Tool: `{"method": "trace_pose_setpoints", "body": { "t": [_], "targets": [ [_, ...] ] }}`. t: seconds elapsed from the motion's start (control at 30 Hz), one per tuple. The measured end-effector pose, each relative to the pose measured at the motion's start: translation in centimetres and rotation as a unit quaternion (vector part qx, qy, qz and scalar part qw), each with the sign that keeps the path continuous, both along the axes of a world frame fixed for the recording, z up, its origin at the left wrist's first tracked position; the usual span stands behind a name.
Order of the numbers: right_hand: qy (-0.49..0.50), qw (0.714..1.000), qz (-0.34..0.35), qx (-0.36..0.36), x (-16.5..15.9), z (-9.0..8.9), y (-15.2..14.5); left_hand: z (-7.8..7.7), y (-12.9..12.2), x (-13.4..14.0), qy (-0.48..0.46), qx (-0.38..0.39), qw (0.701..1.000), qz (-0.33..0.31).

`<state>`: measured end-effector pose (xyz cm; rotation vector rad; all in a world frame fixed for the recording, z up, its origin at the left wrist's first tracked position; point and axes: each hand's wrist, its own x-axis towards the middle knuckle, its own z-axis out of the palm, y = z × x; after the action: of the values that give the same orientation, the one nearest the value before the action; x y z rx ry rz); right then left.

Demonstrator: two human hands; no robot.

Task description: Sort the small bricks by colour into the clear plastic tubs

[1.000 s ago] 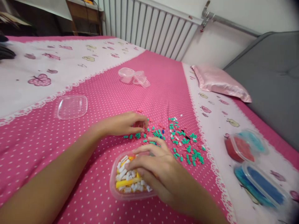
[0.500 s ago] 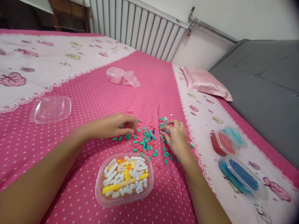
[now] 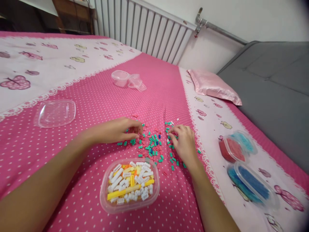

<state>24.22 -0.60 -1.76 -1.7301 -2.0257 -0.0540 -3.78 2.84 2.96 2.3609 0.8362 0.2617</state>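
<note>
The step in hand looks like picking among small green and red bricks (image 3: 152,140), scattered on the bed (image 3: 93,199) beyond an open tub (image 3: 130,207) of white and yellow pieces (image 3: 117,174). The left hand (image 3: 130,130) curls over the near-left edge of the scatter; the right hand (image 3: 184,141) bends its fingers at the opposite side. Whether either pinches a brick, I cannot tell. The next move calls for a fine fingertip grip.

Home bedroom; pillow (image 3: 213,85), grey headboard (image 3: 270,87), radiator (image 3: 142,27)
</note>
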Motion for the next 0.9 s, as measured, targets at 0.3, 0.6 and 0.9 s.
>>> {"method": "trace_pose_setpoints", "body": {
  "t": [0.3, 0.6, 0.9],
  "targets": [
    [0.200, 0.965, 0.166, -0.039, -3.8, 4.5, -4.5, 0.0, -0.3, -0.3, -0.016, 0.016, 1.000, 0.005],
    [0.193, 0.938, 0.286, 0.036, -11.2, 4.0, -12.0, -0.4, -0.7, -0.2, -0.033, 0.016, 0.999, -0.002],
    [0.087, 0.987, 0.135, -0.012, 0.6, 5.9, -4.0, -0.3, -0.3, -0.2, -0.029, 0.021, 0.999, -0.001]
  ]
}}
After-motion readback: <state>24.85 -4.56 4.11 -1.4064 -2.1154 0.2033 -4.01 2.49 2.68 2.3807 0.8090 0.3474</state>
